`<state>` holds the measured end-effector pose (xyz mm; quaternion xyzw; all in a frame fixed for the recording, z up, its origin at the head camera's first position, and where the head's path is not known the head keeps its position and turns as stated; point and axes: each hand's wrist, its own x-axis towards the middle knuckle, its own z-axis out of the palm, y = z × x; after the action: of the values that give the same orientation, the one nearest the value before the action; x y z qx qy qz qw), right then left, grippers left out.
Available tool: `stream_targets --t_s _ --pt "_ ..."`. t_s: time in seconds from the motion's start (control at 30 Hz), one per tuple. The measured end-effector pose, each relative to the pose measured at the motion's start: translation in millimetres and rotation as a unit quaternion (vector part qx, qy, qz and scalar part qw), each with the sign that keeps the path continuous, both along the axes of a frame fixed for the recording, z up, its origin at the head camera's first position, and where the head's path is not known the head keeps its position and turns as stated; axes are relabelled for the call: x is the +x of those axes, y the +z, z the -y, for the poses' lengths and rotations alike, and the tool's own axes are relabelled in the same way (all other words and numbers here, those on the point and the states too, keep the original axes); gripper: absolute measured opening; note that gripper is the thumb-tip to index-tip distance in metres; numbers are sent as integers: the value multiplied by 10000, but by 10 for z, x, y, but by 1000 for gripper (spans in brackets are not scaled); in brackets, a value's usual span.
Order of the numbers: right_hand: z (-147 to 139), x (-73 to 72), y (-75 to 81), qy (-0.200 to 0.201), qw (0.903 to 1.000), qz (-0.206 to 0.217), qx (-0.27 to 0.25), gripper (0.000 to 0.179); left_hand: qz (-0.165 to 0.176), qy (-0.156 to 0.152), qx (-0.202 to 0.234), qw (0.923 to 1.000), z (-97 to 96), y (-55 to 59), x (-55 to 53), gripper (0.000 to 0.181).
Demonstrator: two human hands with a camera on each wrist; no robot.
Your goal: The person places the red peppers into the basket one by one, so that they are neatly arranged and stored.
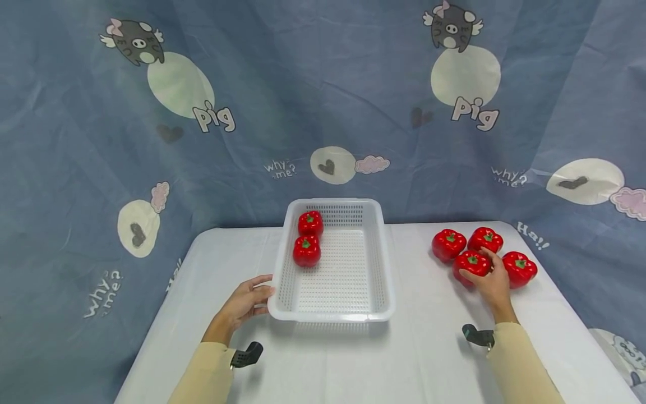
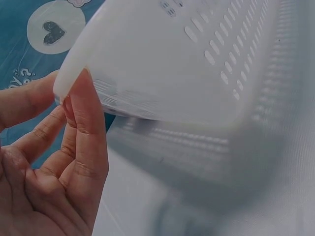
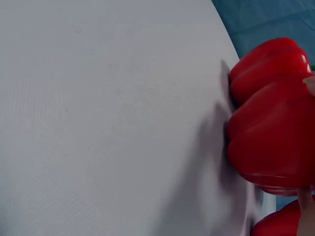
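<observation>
My left hand point(image 1: 247, 303) pinches the left rim of a white plastic basket point(image 1: 387, 280) near its front corner; in the left wrist view the fingers point(image 2: 88, 128) lie at the rim. Two red bell peppers point(image 1: 307, 251) sit one behind the other along the basket's left side. Over at the right, my right hand point(image 1: 494, 285) grips the front red bell pepper point(image 1: 469, 264) of a cluster, thumb on its near side and fingers at its far side. The right wrist view shows this bell pepper point(image 3: 275, 137) large, with only bits of the fingers at the edge.
Around the gripped one stand more red bell peppers: one at back left point(image 1: 448, 245), one behind point(image 1: 485, 239) and one to the right point(image 1: 520, 269). A white cloth covers the table point(image 1: 333, 365). A blue printed curtain point(image 1: 282, 112) hangs behind its back edge.
</observation>
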<state>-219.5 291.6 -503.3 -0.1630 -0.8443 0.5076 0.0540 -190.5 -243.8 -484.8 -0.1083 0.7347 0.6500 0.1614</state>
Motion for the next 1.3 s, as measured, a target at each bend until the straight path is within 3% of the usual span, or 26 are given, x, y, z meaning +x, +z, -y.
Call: stream_targets --t_s 0.17,0.47,1.3 --pt "-3 2 -31 -43 9993 323 -201 86 -5 51 -2 10000 -2 4 0 54" --pt "-5 21 -58 140 9977 453 -490 96 15 52 -10 10000 5 16 -1 54" --pt "172 102 -12 909 9909 851 -518 105 36 0 24 10000 0 22 2 55"
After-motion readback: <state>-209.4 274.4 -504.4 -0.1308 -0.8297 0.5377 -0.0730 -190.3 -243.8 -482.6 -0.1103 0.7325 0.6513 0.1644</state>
